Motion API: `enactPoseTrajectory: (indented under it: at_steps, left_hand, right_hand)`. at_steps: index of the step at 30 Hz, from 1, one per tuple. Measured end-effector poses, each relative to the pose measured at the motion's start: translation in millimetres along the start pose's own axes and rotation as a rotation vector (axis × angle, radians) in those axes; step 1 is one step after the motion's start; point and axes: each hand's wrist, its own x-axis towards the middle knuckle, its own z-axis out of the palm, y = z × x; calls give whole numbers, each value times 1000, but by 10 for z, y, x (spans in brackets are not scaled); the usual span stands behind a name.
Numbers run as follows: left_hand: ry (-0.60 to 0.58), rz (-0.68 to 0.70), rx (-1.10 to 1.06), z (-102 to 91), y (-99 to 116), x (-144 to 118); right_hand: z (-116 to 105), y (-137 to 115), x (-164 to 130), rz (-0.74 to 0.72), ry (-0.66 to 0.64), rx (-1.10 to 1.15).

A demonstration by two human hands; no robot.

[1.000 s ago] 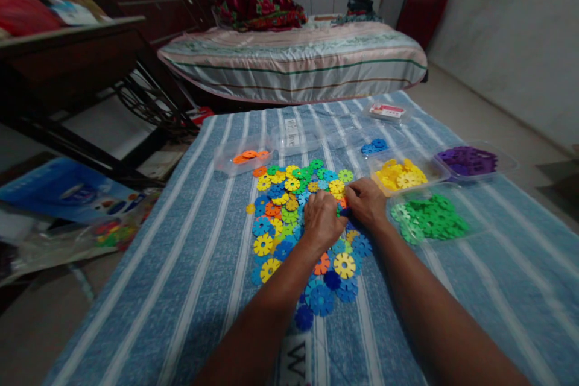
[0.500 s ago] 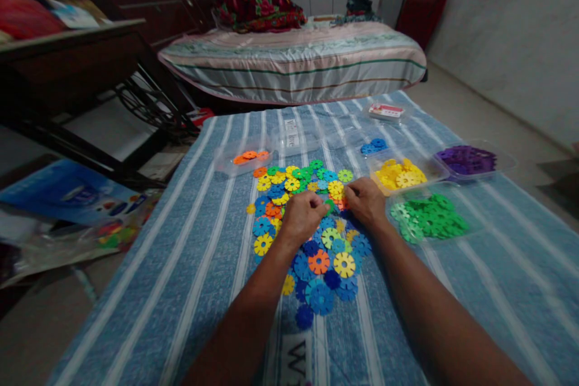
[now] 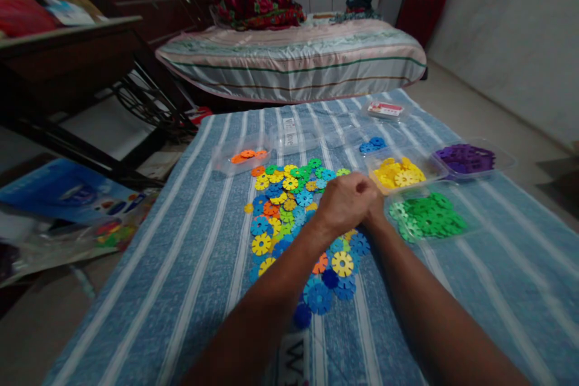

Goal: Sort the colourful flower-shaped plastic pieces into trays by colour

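We record one blue striped cloth [image 3: 181, 265] filling the lower frame, with one striped bed [image 3: 294, 66] above it at upper centre. On the cloth we count six clear trays along the upper and right part: one with orange discs [image 3: 239, 157], one with nothing visible in it [image 3: 294, 137], one with blue discs [image 3: 371, 145], one with yellow discs [image 3: 398, 174], one with purple discs [image 3: 468, 158] and one with green discs [image 3: 427, 216]. One loose pile of mixed-colour discs [image 3: 289, 205] lies at centre; its pieces are too many and overlapped to count.

Two hands meet at centre right of the pile. The left hand [image 3: 346, 202] is curled into a loose fist, covering most of the right hand [image 3: 373, 208]. We cannot tell what either hand holds; the fingers are hidden.
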Motion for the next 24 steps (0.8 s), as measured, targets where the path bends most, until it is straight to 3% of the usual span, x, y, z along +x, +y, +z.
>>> enactPoseTrajectory:
  at_steps: [5, 9, 14, 24]
  left_hand:
    - [-147, 145, 374, -216, -488, -497]
    - [-229, 169, 533, -278, -647, -827]
    - [-114, 112, 551, -344, -749, -943]
    - [114, 161, 499, -302, -1007, -958]
  right_hand:
    - [-46, -3, 25, -55, 37, -34]
    - [-39, -12, 33, -45, 36, -41]
    - [-48, -12, 21, -37, 37, -46]
    - [-70, -20, 12, -35, 42, -21]
